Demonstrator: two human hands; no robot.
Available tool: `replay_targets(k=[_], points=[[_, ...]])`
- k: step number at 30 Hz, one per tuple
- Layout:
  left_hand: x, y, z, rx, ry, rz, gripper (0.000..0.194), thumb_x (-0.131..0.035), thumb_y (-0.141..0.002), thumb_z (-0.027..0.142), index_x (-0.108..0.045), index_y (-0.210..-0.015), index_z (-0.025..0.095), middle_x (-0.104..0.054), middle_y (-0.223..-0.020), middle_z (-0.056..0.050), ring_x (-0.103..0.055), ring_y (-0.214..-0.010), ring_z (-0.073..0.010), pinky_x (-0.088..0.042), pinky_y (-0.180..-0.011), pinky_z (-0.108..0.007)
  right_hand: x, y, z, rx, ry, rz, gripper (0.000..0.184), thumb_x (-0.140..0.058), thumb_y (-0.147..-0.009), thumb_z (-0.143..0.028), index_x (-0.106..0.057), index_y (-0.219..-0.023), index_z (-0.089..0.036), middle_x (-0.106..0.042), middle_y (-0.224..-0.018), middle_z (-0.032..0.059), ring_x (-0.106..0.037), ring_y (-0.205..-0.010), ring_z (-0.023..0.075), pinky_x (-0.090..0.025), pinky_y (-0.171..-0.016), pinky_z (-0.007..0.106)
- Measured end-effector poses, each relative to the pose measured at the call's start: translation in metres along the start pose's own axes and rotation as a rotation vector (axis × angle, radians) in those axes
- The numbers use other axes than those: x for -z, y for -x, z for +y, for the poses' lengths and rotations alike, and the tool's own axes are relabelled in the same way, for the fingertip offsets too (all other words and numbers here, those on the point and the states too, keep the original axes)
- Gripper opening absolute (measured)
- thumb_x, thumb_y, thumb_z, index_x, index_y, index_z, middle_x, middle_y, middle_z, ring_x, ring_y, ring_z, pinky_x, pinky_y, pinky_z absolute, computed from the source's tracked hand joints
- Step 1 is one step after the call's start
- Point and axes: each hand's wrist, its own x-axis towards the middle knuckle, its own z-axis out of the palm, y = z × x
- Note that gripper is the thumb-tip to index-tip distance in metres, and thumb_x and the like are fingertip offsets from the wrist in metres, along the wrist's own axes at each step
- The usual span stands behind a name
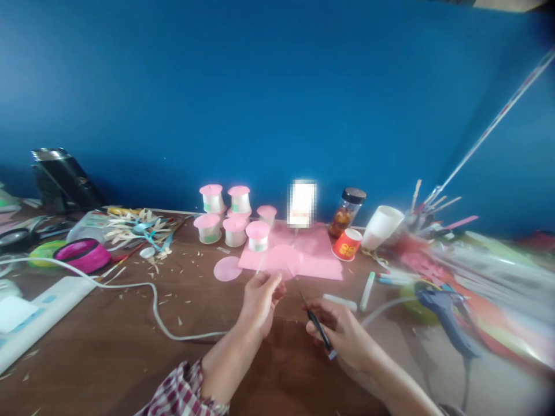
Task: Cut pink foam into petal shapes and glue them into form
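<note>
My left hand [263,300] is closed in a pinch at the near edge of a round pink paper piece [280,261], whose outline blends into the pink sheet [321,263] behind it. In my right hand [340,329] is a slim black tool with a thin pointed metal tip [319,328]; its exact kind is unclear. The tip points up and left, close to my left fingers but apart from them. Left of the sheet, a loose pink paper disc [228,269] lies flat on the brown table. Several small white cups topped with pink discs [235,231] stand behind it.
A red paper cup [347,245], a jar with a black lid [348,211] and a white cup [381,227] stand at right. Beyond them lies a glue gun [448,318]. A white cable [156,309] crosses the left side near a power strip [47,315]. Wood shavings are scattered about.
</note>
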Motion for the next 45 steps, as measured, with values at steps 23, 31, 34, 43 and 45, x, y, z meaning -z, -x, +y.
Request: replay_targets(k=[23,31,34,43,45], points=[[0.0014,-0.0012,-0.0083,0.058,-0.109,-0.011,0.026,-0.079,-0.060,0.027,-0.060,-0.068,0.012,-0.054,-0.055,0.003,-0.049,-0.051,-0.0044,-0.040,-0.050,-0.014,0.0004,-0.0041,0.0095,0.026,-0.089,0.020,0.033,-0.072,-0.070,-0.029,-0.058,-0.096,-0.015,-0.057,-0.060,-0.0036,-0.047,-0.050,0.0090,-0.032,-0.039,0.017],[0.0017,0.0007,-0.0064,0.059,-0.109,-0.013,0.026,-0.079,-0.060,0.027,-0.062,-0.069,0.010,-0.055,-0.056,0.002,-0.050,-0.051,-0.0040,-0.040,-0.050,-0.013,0.0012,-0.0026,0.0097,0.012,-0.035,0.058,0.036,-0.073,-0.071,-0.035,-0.060,-0.098,-0.015,-0.055,-0.059,-0.0035,-0.047,-0.048,0.0093,-0.033,-0.038,0.018],[0.0012,0.0007,-0.0055,0.060,-0.101,-0.014,0.026,-0.079,-0.059,0.027,-0.062,-0.070,0.010,-0.055,-0.056,0.002,-0.051,-0.050,-0.0040,-0.040,-0.050,-0.013,0.0002,-0.0025,0.0098,0.029,-0.027,0.079,0.032,-0.073,-0.071,-0.034,-0.062,-0.094,-0.015,-0.056,-0.060,-0.0031,-0.048,-0.048,0.0085,-0.033,-0.041,0.019],[-0.0020,0.0037,-0.0022,0.084,-0.095,0.006,0.025,-0.080,-0.059,0.024,-0.062,-0.071,0.010,-0.056,-0.056,0.002,-0.050,-0.048,-0.0034,-0.040,-0.048,-0.013,-0.0013,-0.0023,0.0084,0.011,-0.007,0.097,0.020,-0.067,-0.074,-0.030,-0.063,-0.086,-0.014,-0.054,-0.058,-0.0036,-0.046,-0.045,0.0077,-0.029,-0.039,0.018],[-0.0015,0.0036,-0.0026,0.079,-0.087,0.009,0.025,-0.080,-0.059,0.023,-0.062,-0.071,0.011,-0.055,-0.055,0.002,-0.049,-0.049,-0.0034,-0.040,-0.047,-0.012,-0.0013,-0.0028,0.0082,0.019,-0.016,0.101,0.021,-0.068,-0.073,-0.030,-0.063,-0.087,-0.014,-0.054,-0.058,-0.0041,-0.045,-0.045,0.0074,-0.030,-0.040,0.018]])
